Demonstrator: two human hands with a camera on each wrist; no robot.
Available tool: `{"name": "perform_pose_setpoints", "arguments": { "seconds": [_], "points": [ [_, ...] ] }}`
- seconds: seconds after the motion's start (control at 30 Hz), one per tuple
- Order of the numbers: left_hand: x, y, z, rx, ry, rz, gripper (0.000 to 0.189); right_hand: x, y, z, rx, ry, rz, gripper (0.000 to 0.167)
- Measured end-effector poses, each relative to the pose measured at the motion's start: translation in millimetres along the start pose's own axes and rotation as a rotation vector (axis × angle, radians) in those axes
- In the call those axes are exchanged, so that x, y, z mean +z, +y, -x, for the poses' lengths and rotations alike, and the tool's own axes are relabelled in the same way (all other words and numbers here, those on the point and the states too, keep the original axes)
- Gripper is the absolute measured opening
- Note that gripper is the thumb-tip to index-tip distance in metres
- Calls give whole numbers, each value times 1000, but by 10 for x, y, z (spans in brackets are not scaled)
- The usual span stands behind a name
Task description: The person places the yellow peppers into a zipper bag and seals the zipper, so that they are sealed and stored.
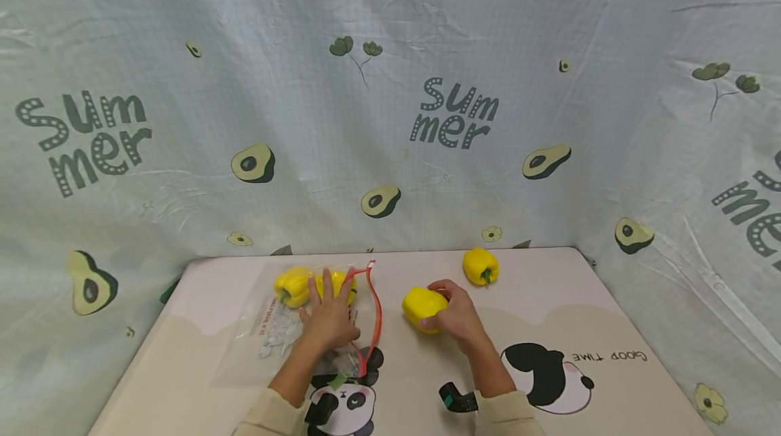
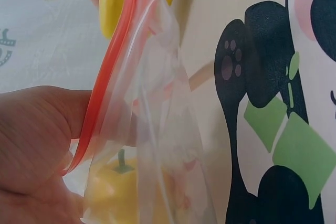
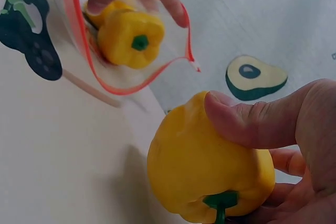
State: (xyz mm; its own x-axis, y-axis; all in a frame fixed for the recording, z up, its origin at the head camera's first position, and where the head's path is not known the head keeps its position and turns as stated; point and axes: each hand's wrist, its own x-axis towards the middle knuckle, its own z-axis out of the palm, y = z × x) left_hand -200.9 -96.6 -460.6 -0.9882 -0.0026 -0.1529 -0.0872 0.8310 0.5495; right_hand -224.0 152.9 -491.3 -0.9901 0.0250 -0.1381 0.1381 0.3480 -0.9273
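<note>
A clear zip bag (image 1: 241,348) with a red-edged mouth lies at the left of the table, its mouth gaping to the right. Inside it are two yellow bell peppers (image 1: 291,287), one with its green stem (image 3: 140,42) showing. Spread fingers of my left hand (image 1: 329,322) reach into the mouth and press against the red edge (image 2: 107,72). Just right of the bag, my right hand (image 1: 459,317) grips another yellow bell pepper (image 3: 205,156) between thumb and fingers. That pepper is apart from the bag, above the table.
One more yellow bell pepper (image 1: 481,266) rests near the table's back edge, right of my right hand. The pale table (image 1: 415,382) bears panda prints. Behind it hangs a printed curtain (image 1: 317,131) with avocados and lettering.
</note>
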Motion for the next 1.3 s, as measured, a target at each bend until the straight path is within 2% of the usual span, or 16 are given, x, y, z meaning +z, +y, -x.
{"name": "perform_pose_setpoints", "arguments": {
  "seconds": [0.4,0.9,1.3],
  "points": [
    [-24,9,-9,-26,-17,-4,118,163,-71,7,-54,-81,56,71],
    [-19,3,-26,-34,-28,-20,118,349,-187,9,-109,-197,42,68],
    [-15,8,-10,-35,-41,-18,119,511,-204,18,-112,-266,48,69]
  ]
}}
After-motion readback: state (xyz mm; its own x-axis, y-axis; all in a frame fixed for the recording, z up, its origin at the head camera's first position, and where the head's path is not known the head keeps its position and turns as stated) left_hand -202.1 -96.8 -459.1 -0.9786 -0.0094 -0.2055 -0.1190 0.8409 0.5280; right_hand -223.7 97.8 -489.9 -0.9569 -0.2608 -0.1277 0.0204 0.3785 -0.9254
